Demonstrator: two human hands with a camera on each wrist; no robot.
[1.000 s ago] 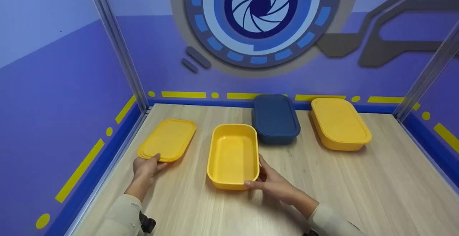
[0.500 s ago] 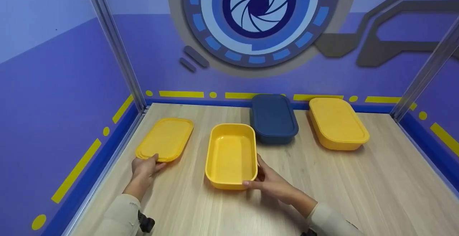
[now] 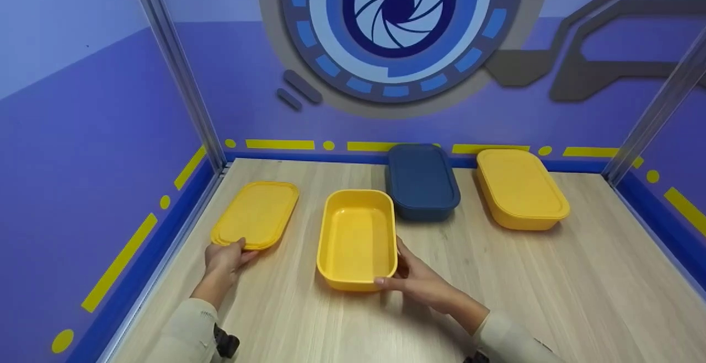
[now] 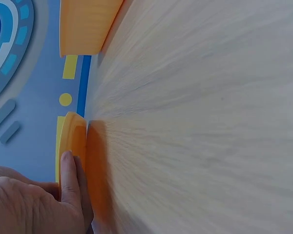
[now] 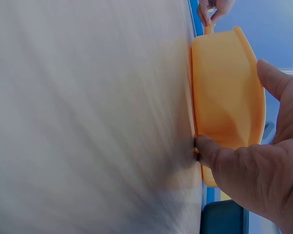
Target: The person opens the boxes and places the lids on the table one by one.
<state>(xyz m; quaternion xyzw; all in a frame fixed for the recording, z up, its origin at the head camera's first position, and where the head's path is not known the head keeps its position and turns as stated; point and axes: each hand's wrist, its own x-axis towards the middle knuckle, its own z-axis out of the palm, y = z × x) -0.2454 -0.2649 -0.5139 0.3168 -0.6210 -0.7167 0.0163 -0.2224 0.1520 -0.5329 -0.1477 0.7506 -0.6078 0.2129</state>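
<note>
A yellow lid [image 3: 258,213] is at the left of the table in the head view. My left hand [image 3: 223,259] pinches its near edge, thumb on top and fingers beneath. In the left wrist view the lid [image 4: 73,134] stands slightly off the tabletop, above an orange shadow or reflection. At the middle sits an open yellow food container [image 3: 348,286] with nothing inside. My right hand [image 3: 423,283] grips its near right corner, thumb at the rim and fingers low on the side wall. In the right wrist view the container [image 5: 224,87] appears on or very close to the table.
A dark blue lidded box [image 3: 422,178] stands right behind the open container, close to its far right corner. Farther right is a yellow lidded box [image 3: 521,186]. Purple panels [image 3: 231,87] and metal posts [image 3: 182,70] border the wooden table [image 3: 551,286].
</note>
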